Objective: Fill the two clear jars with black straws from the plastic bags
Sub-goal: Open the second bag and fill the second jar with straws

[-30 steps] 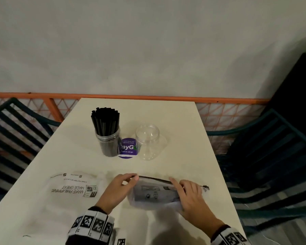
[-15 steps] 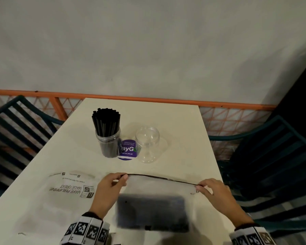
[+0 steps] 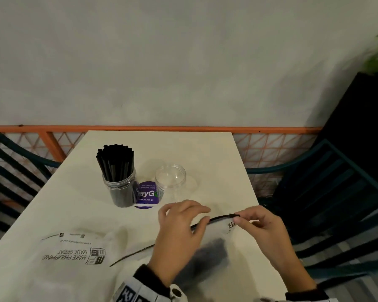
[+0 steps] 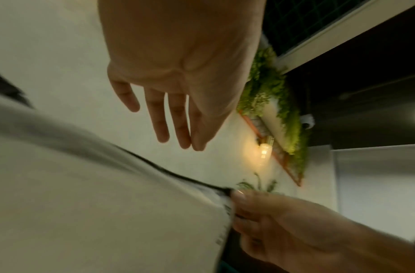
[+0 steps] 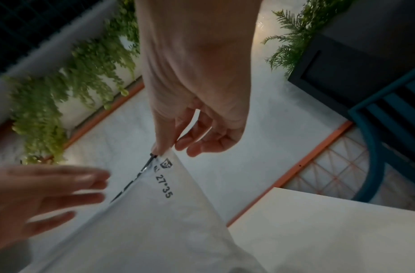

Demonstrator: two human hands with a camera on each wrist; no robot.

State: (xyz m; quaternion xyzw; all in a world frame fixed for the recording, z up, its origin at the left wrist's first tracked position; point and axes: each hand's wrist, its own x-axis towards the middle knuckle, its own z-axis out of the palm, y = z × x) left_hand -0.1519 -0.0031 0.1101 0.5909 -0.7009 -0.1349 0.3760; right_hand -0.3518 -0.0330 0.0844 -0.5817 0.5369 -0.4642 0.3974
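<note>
A white surface (image 3: 183, 149) carries a flat printed bag (image 3: 74, 253) at the near left. Above its near edge hangs a second plastic bag (image 3: 238, 258) with dark straws blurred inside. The right hand (image 3: 260, 227) pinches its zip-strip corner; the left hand (image 3: 179, 232) hovers beside the strip, fingers spread and loose. Farther back stand a jar (image 3: 120, 192) full of black straws (image 3: 116, 162) and an empty jar (image 3: 170, 182).
</note>
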